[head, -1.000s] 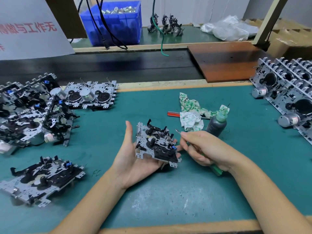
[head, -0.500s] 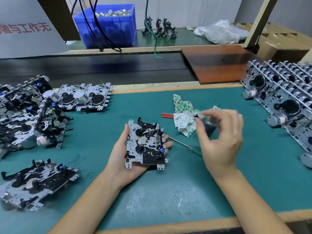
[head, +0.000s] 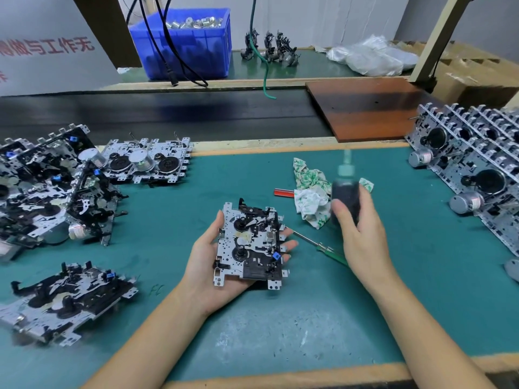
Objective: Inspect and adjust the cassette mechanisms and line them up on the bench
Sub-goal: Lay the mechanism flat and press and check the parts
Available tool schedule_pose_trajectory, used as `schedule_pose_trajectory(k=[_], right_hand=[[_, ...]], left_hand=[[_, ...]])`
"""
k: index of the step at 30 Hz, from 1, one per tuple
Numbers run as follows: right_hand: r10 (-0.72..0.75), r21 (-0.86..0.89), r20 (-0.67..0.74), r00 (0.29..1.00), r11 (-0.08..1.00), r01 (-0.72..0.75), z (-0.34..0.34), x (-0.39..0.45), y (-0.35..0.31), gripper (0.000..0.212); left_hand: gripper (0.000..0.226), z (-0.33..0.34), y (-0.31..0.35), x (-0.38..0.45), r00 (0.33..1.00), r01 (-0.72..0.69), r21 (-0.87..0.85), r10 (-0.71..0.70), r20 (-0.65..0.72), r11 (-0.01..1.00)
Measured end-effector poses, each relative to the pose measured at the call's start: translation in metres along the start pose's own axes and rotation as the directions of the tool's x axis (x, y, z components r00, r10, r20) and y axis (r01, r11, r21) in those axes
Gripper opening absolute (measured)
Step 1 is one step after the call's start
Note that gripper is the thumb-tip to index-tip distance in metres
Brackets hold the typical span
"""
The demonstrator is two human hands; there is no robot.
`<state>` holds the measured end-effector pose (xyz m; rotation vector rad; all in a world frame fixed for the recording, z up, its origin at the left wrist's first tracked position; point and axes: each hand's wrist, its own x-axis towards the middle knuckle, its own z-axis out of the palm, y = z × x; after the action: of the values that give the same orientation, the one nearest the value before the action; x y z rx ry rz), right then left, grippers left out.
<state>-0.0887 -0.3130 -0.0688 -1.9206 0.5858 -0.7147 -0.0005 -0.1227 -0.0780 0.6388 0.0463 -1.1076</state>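
A silver and black cassette mechanism [head: 251,244] lies face up in my left hand [head: 207,265], thumb along its left edge and fingertips showing past its right edge. My right hand [head: 362,234] grips a dark bottle [head: 346,195] with a pale green nozzle, blurred, lifted just right of the mechanism. A green-handled screwdriver [head: 323,246] lies on the teal mat [head: 280,327] between my hands.
More mechanisms sit at the left: a pile [head: 47,189], one flat at the back [head: 148,161], one near the front [head: 64,301]. A row of mechanisms [head: 471,175] leans at the right. A crumpled cloth [head: 311,197] and a red tool [head: 283,193] lie mid-mat.
My right hand put the screwdriver down on the mat, reached to the bottle and now grips it and lifts it. The mechanism turned flatter in my left hand.
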Motion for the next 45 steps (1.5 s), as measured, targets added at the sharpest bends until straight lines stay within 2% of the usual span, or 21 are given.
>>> schedule_pose_trajectory(k=[2, 4, 5, 7, 10, 12, 16, 19, 22, 26, 45], right_hand=[[-0.045, 0.139, 0.056, 0.997, 0.99, 0.037, 0.001, -0.004, -0.006, 0.026], [0.054, 0.344, 0.147, 0.988, 0.933, -0.102, 0.002, -0.005, -0.013, 0.025], [0.105, 0.47, 0.208, 0.972, 0.861, -0.193, 0.003, -0.004, -0.014, 0.026], [0.171, 0.697, 0.298, 0.939, 0.633, -0.336, 0.002, -0.001, -0.016, 0.03], [0.263, 0.839, 0.35, 0.899, 0.34, -0.426, -0.002, 0.004, -0.018, 0.02], [0.298, 0.86, 0.347, 0.889, 0.277, -0.428, -0.002, 0.004, -0.018, 0.023], [0.307, 0.797, 0.273, 0.912, 0.459, -0.393, 0.006, -0.001, -0.021, 0.042], [0.293, 0.739, 0.217, 0.931, 0.574, -0.352, 0.01, -0.005, -0.021, 0.039], [0.289, 0.703, 0.196, 0.937, 0.624, -0.34, 0.012, -0.006, -0.021, 0.037], [0.289, 0.661, 0.195, 0.937, 0.667, -0.343, 0.013, -0.006, -0.02, 0.04], [0.244, 0.645, 0.193, 0.95, 0.698, -0.31, 0.013, -0.007, -0.015, 0.042]], left_hand=[[0.073, -0.001, 0.0, 0.0, 1.0, 0.017, -0.001, -0.017, 0.01, 1.0], [0.074, -0.002, 0.001, 0.001, 1.0, 0.026, 0.0, -0.026, 0.016, 1.0], [0.074, -0.003, 0.001, 0.002, 0.999, 0.03, 0.001, -0.03, 0.021, 1.0], [0.073, -0.003, 0.001, 0.002, 0.999, 0.04, 0.008, -0.041, 0.03, 0.999], [0.071, -0.003, 0.0, 0.001, 0.998, 0.049, 0.018, -0.05, 0.048, 0.999], [0.07, -0.002, 0.0, 0.001, 0.997, 0.051, 0.018, -0.052, 0.054, 0.999], [0.069, -0.001, 0.0, 0.002, 0.998, 0.049, 0.018, -0.05, 0.049, 0.999], [0.069, -0.002, 0.001, 0.002, 0.997, 0.055, 0.013, -0.055, 0.052, 0.998], [0.069, -0.001, 0.001, 0.002, 0.997, 0.058, 0.014, -0.058, 0.059, 0.998], [0.069, -0.001, 0.001, 0.001, 0.995, 0.061, -0.002, -0.061, 0.074, 0.998], [0.067, -0.001, 0.001, 0.001, 0.992, 0.06, -0.004, -0.06, 0.11, 0.998]])
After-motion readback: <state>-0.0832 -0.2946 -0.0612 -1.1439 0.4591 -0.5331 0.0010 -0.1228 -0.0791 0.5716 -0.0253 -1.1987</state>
